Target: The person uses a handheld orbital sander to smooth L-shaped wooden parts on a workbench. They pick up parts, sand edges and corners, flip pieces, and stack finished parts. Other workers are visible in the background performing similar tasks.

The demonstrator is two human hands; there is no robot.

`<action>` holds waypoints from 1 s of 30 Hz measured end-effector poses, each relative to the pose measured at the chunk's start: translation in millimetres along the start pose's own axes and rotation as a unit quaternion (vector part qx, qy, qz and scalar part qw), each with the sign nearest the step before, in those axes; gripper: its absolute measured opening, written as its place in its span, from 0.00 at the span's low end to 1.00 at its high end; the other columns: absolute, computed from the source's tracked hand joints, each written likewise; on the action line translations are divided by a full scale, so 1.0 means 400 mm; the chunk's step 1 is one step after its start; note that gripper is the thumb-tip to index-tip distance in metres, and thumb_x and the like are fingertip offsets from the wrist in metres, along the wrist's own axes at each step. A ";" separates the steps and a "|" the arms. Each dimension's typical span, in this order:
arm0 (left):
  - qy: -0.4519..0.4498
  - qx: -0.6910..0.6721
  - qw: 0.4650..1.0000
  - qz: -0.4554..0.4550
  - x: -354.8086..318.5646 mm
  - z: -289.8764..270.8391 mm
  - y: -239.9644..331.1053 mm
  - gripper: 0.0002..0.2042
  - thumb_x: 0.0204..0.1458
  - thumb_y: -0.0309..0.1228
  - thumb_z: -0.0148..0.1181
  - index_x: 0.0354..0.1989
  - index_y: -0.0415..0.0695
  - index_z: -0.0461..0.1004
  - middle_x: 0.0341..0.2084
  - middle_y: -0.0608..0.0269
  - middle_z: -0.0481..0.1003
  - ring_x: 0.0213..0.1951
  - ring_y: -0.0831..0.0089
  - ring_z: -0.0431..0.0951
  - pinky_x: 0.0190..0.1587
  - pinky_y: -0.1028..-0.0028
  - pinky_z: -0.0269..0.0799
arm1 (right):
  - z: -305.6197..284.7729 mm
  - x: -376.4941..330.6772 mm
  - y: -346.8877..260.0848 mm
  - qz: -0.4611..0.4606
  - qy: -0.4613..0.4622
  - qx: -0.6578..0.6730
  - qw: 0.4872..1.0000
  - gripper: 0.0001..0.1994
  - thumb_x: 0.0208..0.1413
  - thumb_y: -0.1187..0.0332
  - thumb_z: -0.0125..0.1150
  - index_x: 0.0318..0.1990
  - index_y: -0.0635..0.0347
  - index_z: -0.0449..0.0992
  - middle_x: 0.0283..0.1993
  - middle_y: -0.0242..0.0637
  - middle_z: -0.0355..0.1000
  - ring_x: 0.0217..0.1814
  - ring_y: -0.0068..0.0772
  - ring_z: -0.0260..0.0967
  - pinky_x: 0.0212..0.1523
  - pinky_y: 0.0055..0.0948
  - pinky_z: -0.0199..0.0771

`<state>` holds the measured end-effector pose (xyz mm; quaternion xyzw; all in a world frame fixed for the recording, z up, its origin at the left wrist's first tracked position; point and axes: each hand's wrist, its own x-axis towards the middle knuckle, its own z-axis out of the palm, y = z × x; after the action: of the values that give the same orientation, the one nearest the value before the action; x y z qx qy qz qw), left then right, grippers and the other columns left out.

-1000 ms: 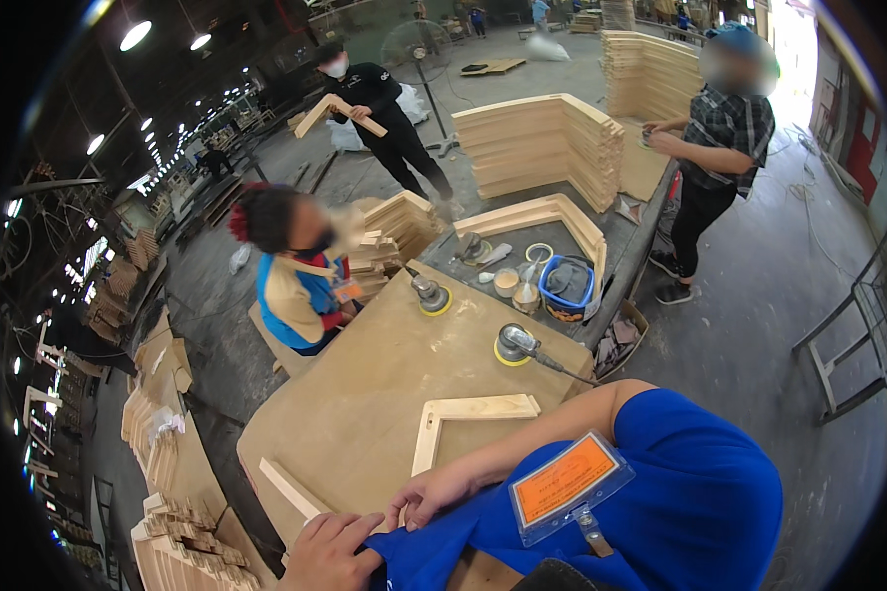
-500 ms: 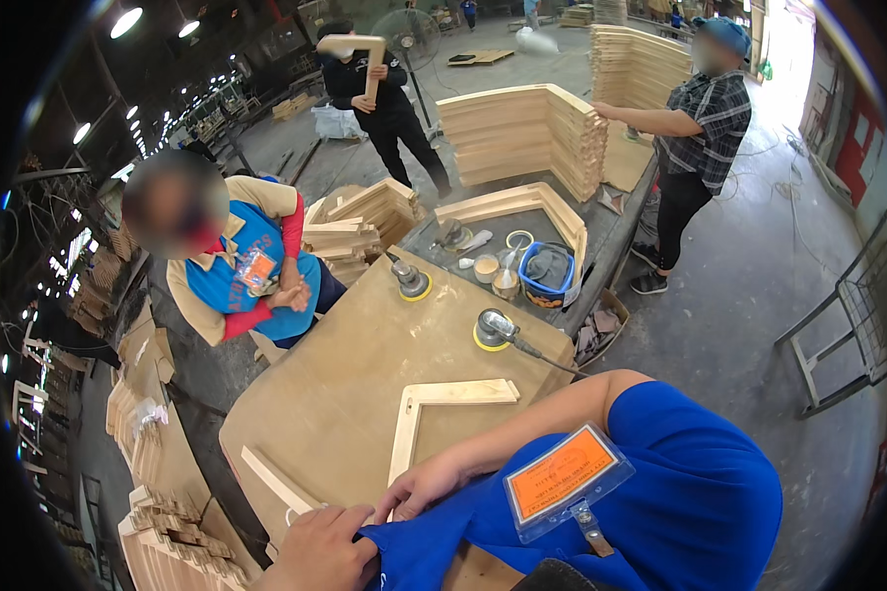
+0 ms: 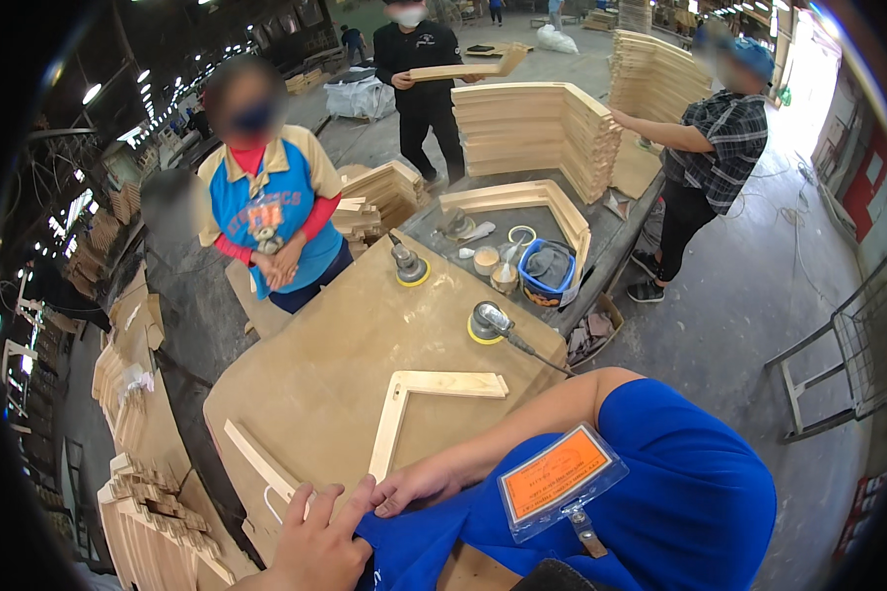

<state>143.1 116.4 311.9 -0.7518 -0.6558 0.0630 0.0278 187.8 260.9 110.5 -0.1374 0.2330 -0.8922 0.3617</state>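
My left hand (image 3: 327, 540) is at the lower edge, its fingers stretched and apart, beside the hem of my blue shirt (image 3: 419, 537). Close by, my right hand (image 3: 414, 485) is closed, its fingers against the shirt's hem; the fingertips are partly hidden. Just beyond the hands, an L-shaped wooden frame piece (image 3: 392, 424) lies on the brown-covered table (image 3: 306, 384). A wooden strip (image 3: 256, 455) lies left of it, with a thin white loop (image 3: 273, 504) near my left fingers. Two sanders, one with a grey body (image 3: 407, 264) and one with a cable (image 3: 488, 323), rest farther back.
A blue-rimmed bucket (image 3: 550, 271) and jars (image 3: 504, 279) stand beyond the sanders. Stacked wooden frames (image 3: 532, 133) rise behind. A person in a blue vest (image 3: 281, 217) stands left, another holds a wooden piece (image 3: 468, 71), and one in plaid (image 3: 724, 138) touches a stack.
My left fingers have uncurled from the shirt hem and spread. My right hand has shifted slightly. The person at the back has lowered the wooden piece; the one at left stands more upright.
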 end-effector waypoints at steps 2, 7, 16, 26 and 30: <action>0.054 0.039 0.997 0.027 0.013 -0.022 0.001 0.10 0.47 0.30 0.54 0.21 0.35 0.76 0.42 0.50 0.73 0.41 0.59 0.73 0.43 0.62 0.69 | 0.005 -0.008 -0.001 -0.027 0.000 0.016 0.999 0.21 0.59 0.71 0.53 0.59 0.65 0.60 0.51 0.36 0.70 0.51 0.26 0.69 0.53 0.27 0.71; -0.029 0.020 0.999 0.014 0.033 -0.044 -0.035 0.07 0.37 0.34 0.56 0.18 0.44 0.74 0.53 0.52 0.68 0.49 0.56 0.69 0.57 0.52 0.59 | 0.031 -0.052 -0.052 -0.014 0.058 0.003 0.998 0.24 0.54 0.78 0.53 0.60 0.62 0.60 0.48 0.42 0.71 0.47 0.30 0.72 0.49 0.27 0.75; 0.103 -0.085 0.987 -0.087 -0.012 0.044 -0.014 0.04 0.29 0.30 0.59 0.15 0.44 0.75 0.27 0.65 0.71 0.29 0.67 0.67 0.38 0.69 0.63 | 0.100 -0.093 -0.123 0.039 0.128 -0.093 0.987 0.28 0.52 0.77 0.58 0.62 0.63 0.58 0.58 0.42 0.64 0.60 0.33 0.62 0.60 0.33 0.63; 0.134 -0.137 0.975 -0.115 -0.019 0.051 -0.028 0.04 0.30 0.29 0.61 0.15 0.42 0.74 0.22 0.65 0.69 0.26 0.68 0.67 0.35 0.70 0.63 | 0.089 -0.075 -0.141 0.059 0.138 -0.218 0.964 0.26 0.54 0.76 0.58 0.61 0.64 0.59 0.56 0.39 0.66 0.60 0.31 0.62 0.60 0.31 0.61; 0.055 -0.152 0.985 -0.064 -0.043 0.055 -0.036 0.04 0.34 0.30 0.60 0.17 0.44 0.76 0.27 0.64 0.69 0.29 0.67 0.68 0.35 0.70 0.64 | 0.120 -0.079 -0.167 0.008 0.166 -0.356 0.920 0.22 0.52 0.77 0.59 0.56 0.64 0.65 0.53 0.40 0.68 0.56 0.31 0.65 0.56 0.30 0.65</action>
<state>123.8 100.3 293.0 -0.7061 -0.7019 -0.0806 -0.0469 191.1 310.0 183.5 -0.1048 0.5927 -0.7578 0.2518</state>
